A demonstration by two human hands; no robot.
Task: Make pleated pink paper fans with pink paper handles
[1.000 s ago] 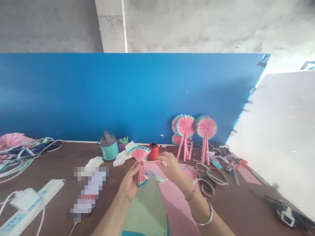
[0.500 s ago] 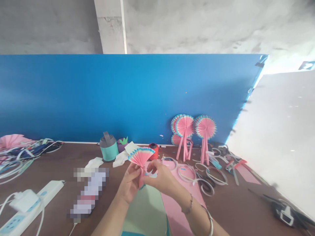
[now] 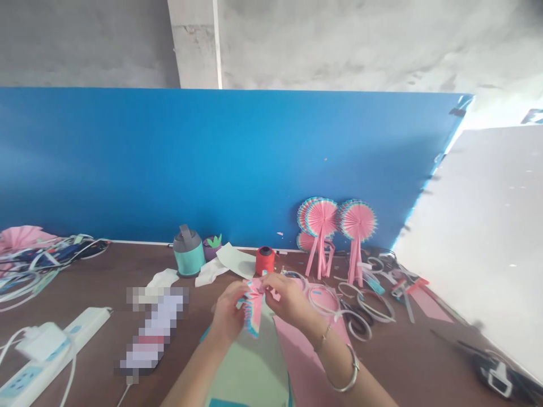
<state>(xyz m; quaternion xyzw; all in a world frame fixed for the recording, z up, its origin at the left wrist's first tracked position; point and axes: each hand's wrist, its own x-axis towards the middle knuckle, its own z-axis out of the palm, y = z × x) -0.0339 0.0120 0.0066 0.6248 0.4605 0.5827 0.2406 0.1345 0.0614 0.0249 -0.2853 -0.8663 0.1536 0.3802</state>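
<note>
Both hands — left [image 3: 227, 316], right [image 3: 288, 297] — pinch the folded pink paper fan [image 3: 253, 308].

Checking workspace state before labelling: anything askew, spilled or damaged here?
Nothing spilled or damaged. The left hand and right hand pinch a pleated pink paper fan, bunched up. Untidy: curled white strips lie loose right of the hands, cables tangle at the left end of the table.

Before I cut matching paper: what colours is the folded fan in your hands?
The fan is pink with blue-and-white edges; head view.
</note>
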